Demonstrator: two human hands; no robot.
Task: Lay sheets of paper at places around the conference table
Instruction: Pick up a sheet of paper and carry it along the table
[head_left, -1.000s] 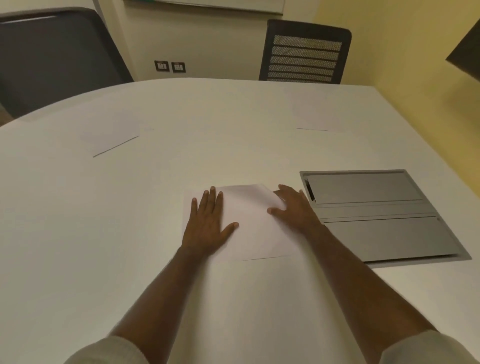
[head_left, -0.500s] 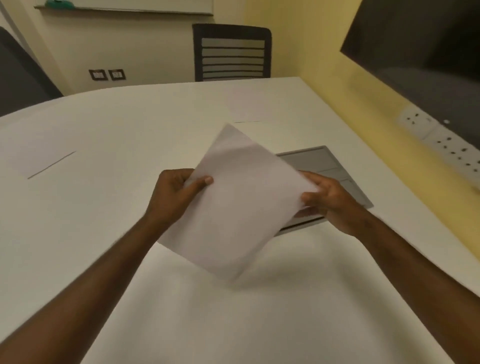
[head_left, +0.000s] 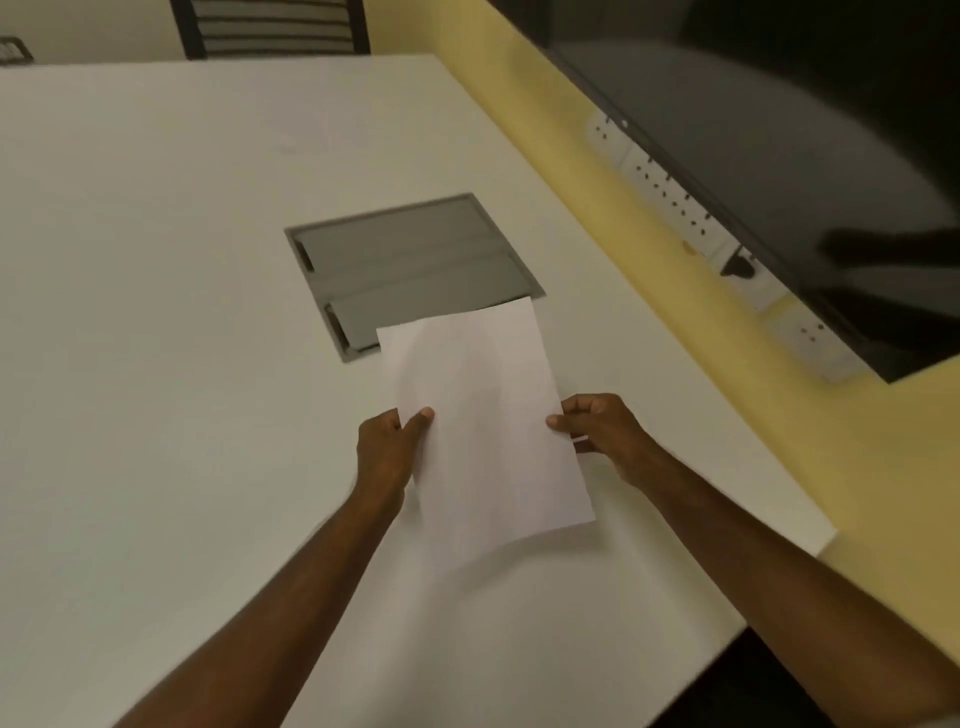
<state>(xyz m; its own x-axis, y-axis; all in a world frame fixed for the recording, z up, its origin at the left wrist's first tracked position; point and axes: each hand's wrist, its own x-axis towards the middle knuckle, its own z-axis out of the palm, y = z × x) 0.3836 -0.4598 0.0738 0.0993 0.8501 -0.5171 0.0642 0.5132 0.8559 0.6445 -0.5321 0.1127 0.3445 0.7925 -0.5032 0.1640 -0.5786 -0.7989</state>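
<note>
A white sheet of paper (head_left: 483, 415) hangs just above the white conference table (head_left: 156, 312), near its right edge. My left hand (head_left: 387, 449) pinches the sheet's left edge with thumb on top. My right hand (head_left: 597, 428) grips its right edge. The sheet's far end overlaps the near corner of the grey cable hatch (head_left: 410, 260) set into the tabletop. Another sheet (head_left: 306, 137) lies faintly visible on the table far ahead, near the chair.
A black mesh chair (head_left: 270, 26) stands at the table's far end. A yellow wall (head_left: 649, 249) runs along the right with a strip of sockets (head_left: 670, 192) under a dark screen (head_left: 805, 130). The table's right corner (head_left: 826, 535) is close to my right arm.
My hands lifted the sheet off the table and carried it right toward the wall side. The view swung right; the sheet turned from diagonal to nearly lengthwise.
</note>
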